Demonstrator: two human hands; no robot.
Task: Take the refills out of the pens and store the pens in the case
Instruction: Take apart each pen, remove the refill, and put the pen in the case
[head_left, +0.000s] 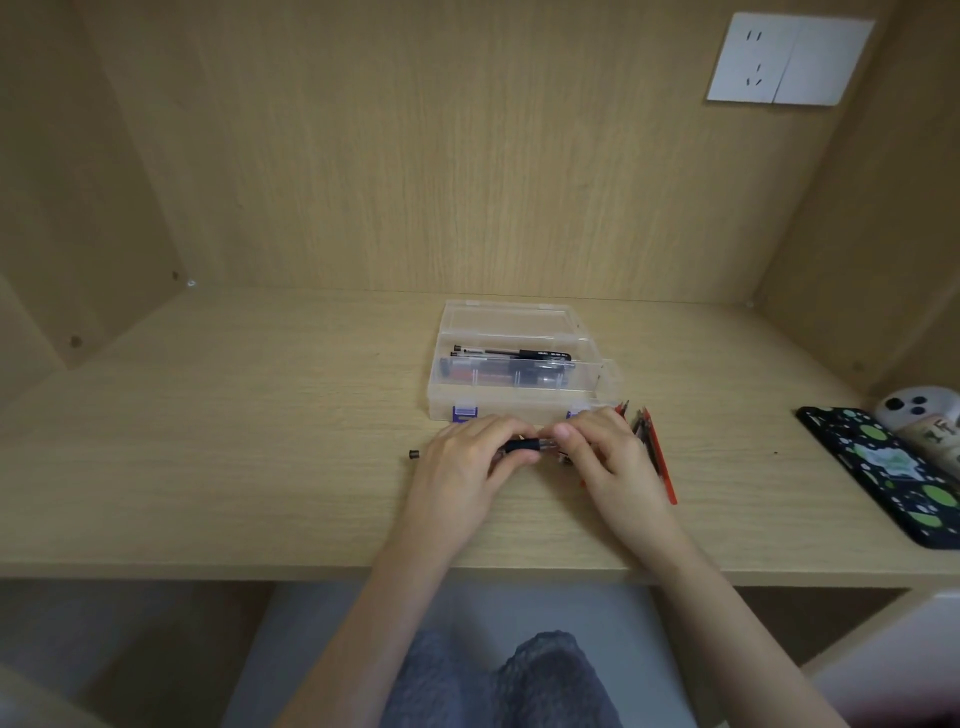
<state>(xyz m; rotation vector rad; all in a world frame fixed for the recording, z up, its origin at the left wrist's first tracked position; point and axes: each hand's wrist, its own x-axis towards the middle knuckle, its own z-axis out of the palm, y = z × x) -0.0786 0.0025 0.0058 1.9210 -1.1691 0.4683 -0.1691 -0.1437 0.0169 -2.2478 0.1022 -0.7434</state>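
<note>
1. Right now my left hand (464, 464) is curled around the black grip of a pen (524, 445), thumb and fingers closed on its barrel just above the desk (260, 467).
2. My right hand (605, 457) meets it from the other side, fingertips (563, 431) pinched at the pen's clear tip end; whether they hold the tip piece or the refill itself I cannot tell, since my fingers cover it.
3. The pen lies roughly level between the two hands, its far-left end poking out past my left hand as a small dark cap (414, 455).
4. The clear plastic case (514, 364) sits just beyond my hands, touching distance from my knuckles, with its lid open and leaning back toward the wall.
5. Inside the case lie several pens (511, 356), black-bodied ones toward the back and others, blurred through the plastic, toward the front.
6. The case's two purple latches (464, 413) face me along its front edge.
7. A small bunch of refills (655, 452), red and dark, lies on the desk just beside my right hand, angled away from me toward the case's right corner.
8. Far to the right, well apart from the work, a phone in a black case with green blobs (888, 473) rests on the desk, and a white device with dark round lenses (917, 405) sits behind it.
9. A white wall socket (789, 58) is fixed to the back panel at upper right.
</note>
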